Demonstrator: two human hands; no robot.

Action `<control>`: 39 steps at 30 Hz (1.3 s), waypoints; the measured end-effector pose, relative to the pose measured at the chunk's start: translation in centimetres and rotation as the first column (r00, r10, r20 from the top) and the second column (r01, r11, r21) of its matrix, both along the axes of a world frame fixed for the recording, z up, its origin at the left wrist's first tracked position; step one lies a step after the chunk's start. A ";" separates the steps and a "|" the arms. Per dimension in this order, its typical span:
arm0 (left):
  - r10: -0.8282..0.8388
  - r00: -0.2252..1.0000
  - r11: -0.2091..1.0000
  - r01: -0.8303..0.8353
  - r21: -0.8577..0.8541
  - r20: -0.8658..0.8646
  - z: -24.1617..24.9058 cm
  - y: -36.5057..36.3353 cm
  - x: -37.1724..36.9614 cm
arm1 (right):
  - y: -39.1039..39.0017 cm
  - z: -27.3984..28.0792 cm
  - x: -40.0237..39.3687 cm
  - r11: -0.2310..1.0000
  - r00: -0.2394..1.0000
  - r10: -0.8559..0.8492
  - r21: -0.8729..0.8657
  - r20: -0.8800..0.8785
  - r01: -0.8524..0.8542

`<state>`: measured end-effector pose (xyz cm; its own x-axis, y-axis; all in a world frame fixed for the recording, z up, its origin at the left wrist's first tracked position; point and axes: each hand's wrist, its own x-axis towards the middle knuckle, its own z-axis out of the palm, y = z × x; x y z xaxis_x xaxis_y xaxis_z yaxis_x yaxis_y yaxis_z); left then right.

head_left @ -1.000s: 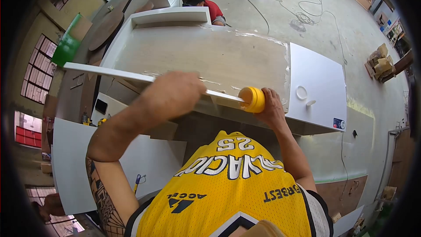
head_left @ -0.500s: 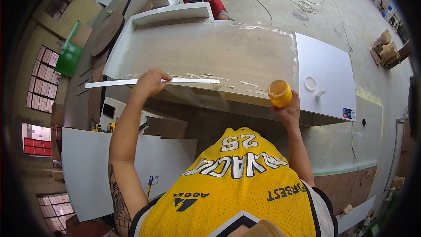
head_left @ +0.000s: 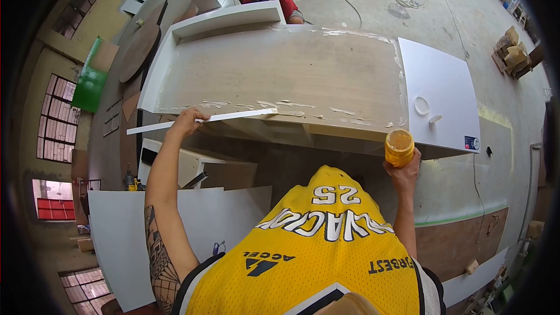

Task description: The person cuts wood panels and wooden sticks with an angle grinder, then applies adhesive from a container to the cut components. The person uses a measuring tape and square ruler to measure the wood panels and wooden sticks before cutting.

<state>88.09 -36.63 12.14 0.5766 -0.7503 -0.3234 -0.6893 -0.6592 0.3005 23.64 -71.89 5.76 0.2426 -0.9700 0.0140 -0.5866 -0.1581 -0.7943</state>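
My left hand (head_left: 189, 122) is closed around a long narrow white strip (head_left: 239, 115), held at a slight slant along the near edge of a wooden panel (head_left: 280, 70). The strip's right end bears a cream-coloured smear and lies over or against that edge; contact is hard to tell. Ragged lines of cream-coloured paste (head_left: 294, 104) run along the panel's borders. In my right hand (head_left: 406, 169) is a yellow jar (head_left: 400, 148), upright, its open mouth showing paste inside. It is just in front of the panel's near right corner.
A white board (head_left: 440, 81) at the panel's right bears a white ring (head_left: 422, 105) and a small white cap (head_left: 435, 119). A raised white border (head_left: 227, 17) edges the far left. Beyond it crouches a person in red (head_left: 286, 4). White sheets (head_left: 122, 216) lie near my left arm.
The jar in my right hand has moved right and slightly down. My left hand has lowered the strip's left part, so it slants more. The view has shifted a little.
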 end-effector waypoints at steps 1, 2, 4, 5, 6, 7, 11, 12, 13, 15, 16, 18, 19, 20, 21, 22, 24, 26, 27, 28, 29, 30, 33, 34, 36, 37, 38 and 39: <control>0.007 1.000 1.000 -0.007 -0.002 0.000 -0.4 0.6 0.7 | 0.1 -0.1 -0.1 0.999 0.999 -0.031 0.007 -0.005 0.031; 0.036 0.999 0.999 -0.036 0.004 0.000 -0.6 1.2 1.2 | 0.2 -0.3 -0.3 1.000 1.000 -0.022 0.005 -0.005 0.022; 0.078 0.997 0.997 -0.078 0.006 0.003 -0.8 2.3 2.2 | 0.1 -0.9 -0.6 0.998 0.997 -0.039 0.042 0.062 0.036; 0.086 0.996 0.996 -0.087 0.018 0.014 -0.8 2.9 2.7 | 0.0 -1.1 -0.7 0.999 0.998 -0.024 0.038 0.064 0.022; 0.098 0.995 0.995 -0.098 0.028 0.026 -0.9 3.4 3.2 | -0.1 -1.3 -0.7 1.000 0.998 -0.025 0.017 0.057 0.024; 0.118 0.993 0.993 -0.119 0.022 0.029 -1.1 3.9 3.6 | -0.3 -1.4 -0.7 1.000 0.998 -0.022 -0.006 0.052 0.022; 0.074 0.975 0.997 -0.065 -0.049 0.210 0.8 5.8 5.2 | -1.2 -1.5 0.0 1.000 0.996 -0.008 0.004 0.088 0.007; 0.059 0.962 0.997 -0.041 -0.071 0.268 1.4 5.8 5.3 | -1.3 -1.2 0.5 1.000 0.995 0.025 0.002 0.094 -0.025; 0.087 0.958 0.995 -0.069 -0.075 0.272 2.2 5.8 5.5 | -1.6 -0.7 0.7 1.000 0.994 0.029 -0.002 0.101 -0.029; 0.119 0.948 0.991 -0.094 -0.099 0.295 4.3 5.3 5.5 | -2.6 0.0 1.4 0.999 0.991 0.048 0.005 0.124 -0.049; 0.138 0.947 0.988 -0.113 -0.102 0.290 4.9 5.1 5.2 | -3.4 0.0 1.8 0.998 0.991 0.067 0.002 0.120 -0.068; 0.247 0.952 0.949 -0.200 -0.242 0.181 5.7 4.1 4.3 | -5.0 0.3 2.5 0.991 0.983 0.129 -0.050 0.130 -0.123; 0.250 0.947 0.955 -0.207 -0.213 0.202 6.1 3.3 3.5 | -5.8 0.8 2.9 0.990 0.983 0.138 -0.050 0.119 -0.132; 0.258 0.946 0.953 -0.217 -0.213 0.194 5.9 2.5 2.4 | -6.5 1.7 3.9 0.990 0.985 0.141 -0.028 0.101 -0.139; 0.284 0.940 0.946 -0.243 -0.214 0.187 5.9 1.7 1.4 | -7.3 2.2 4.7 0.990 0.986 0.143 -0.006 0.091 -0.143; 0.308 0.933 0.939 -0.268 -0.216 0.186 6.0 0.8 0.5 | -8.3 2.2 5.3 0.989 0.984 0.148 -0.006 0.095 -0.148; 0.317 0.921 0.943 -0.281 -0.178 0.225 6.1 -1.5 -2.0 | -10.2 1.9 6.5 0.981 0.975 0.193 -0.044 0.115 -0.189; 0.393 0.896 0.918 -0.367 -0.151 0.210 6.1 -4.1 -4.6 | -11.8 1.6 7.8 0.976 0.965 0.217 -0.045 0.148 -0.212; 0.403 0.889 0.914 -0.378 -0.151 0.216 5.4 -5.1 -5.1 | -12.5 1.5 8.4 0.973 0.960 0.231 -0.033 0.159 -0.229; 0.398 0.897 0.910 -0.361 -0.203 0.192 4.5 -6.1 -5.6 | -13.2 1.6 9.0 0.969 0.955 0.245 -0.022 0.166 -0.245; 0.392 0.904 0.903 -0.344 -0.257 0.169 3.3 -7.1 -6.0 | -13.8 1.7 9.7 0.966 0.951 0.258 -0.021 0.169 -0.258; 0.404 0.899 0.899 -0.356 -0.255 0.170 2.3 -8.1 -6.5 | -14.1 1.8 10.4 0.963 0.948 0.270 -0.019 0.166 -0.271; 0.475 0.864 0.849 -0.403 -0.341 0.164 0.2 -11.4 -8.4 | -15.2 1.8 12.0 0.946 0.933 0.323 -0.025 0.161 -0.323; 0.517 0.848 0.818 -0.449 -0.359 0.118 -0.4 -12.1 -9.3 | -15.3 1.6 12.4 0.938 0.925 0.346 -0.035 0.155 -0.345; 0.476 0.853 0.834 -0.361 -0.417 0.213 -4.6 -11.3 -8.6 | -15.1 1.3 13.2 0.936 0.922 0.344 0.009 0.177 -0.351; 0.480 0.822 0.852 -0.354 -0.385 0.306 -7.3 -10.2 -7.5 | -14.9 0.7 13.4 0.913 0.890 0.381 0.054 0.250 -0.405; 0.507 0.827 0.844 -0.419 -0.336 0.242 -6.1 -10.2 -8.3 | -15.3 0.3 13.2 0.897 0.862 0.393 0.074 0.320 -0.436; 0.563 0.780 0.819 -0.484 -0.307 0.273 -9.4 -9.1 -6.7 | -15.6 -0.5 13.1 0.905 0.874 0.387 0.060 0.292 -0.421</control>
<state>81.39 -45.73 2.74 0.9413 -0.3246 0.0926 -0.3374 -0.8961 0.2885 36.71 -87.47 5.22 0.6172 -0.7864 0.0264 -0.2544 -0.2311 -0.9391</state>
